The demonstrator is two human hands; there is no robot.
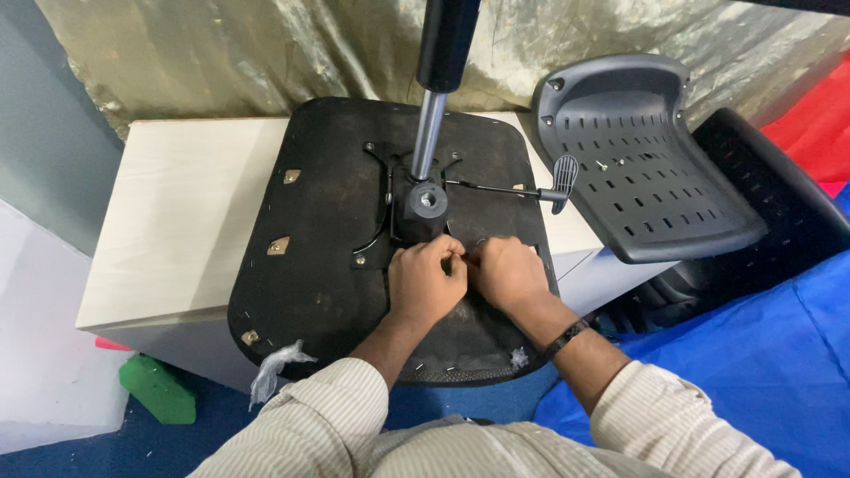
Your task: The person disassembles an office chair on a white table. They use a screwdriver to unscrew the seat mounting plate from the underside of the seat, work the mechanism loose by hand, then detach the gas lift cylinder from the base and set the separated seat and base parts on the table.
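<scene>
Your left hand point(427, 281) and right hand point(506, 273) sit knuckle to knuckle at frame centre, both resting on the upturned black seat base point(328, 221). Fingers of both are curled in tight and meet at a spot just below the metal mechanism plate point(416, 205); whatever they pinch there is hidden, too small to tell. Right wrist carries a dark wristband point(567, 337).

Directly above your hands the gas lift cylinder point(436, 88) stands up from the plate and runs out the top of the frame. A thin lever with a paddle handle point(564, 177) sticks out toward the right. Right of that, a grey perforated plastic shell point(642, 159) lies just beside the seat base's edge, overlapping the cabinet corner.

The seat base rests on a pale wooden cabinet point(177, 221), overhanging its near edge toward you. Bare cabinet top shows at the left. Blue sheet point(761, 354) lower right, green object point(159, 389) lower left, crinkled plastic sheet point(266, 53) across the top.
</scene>
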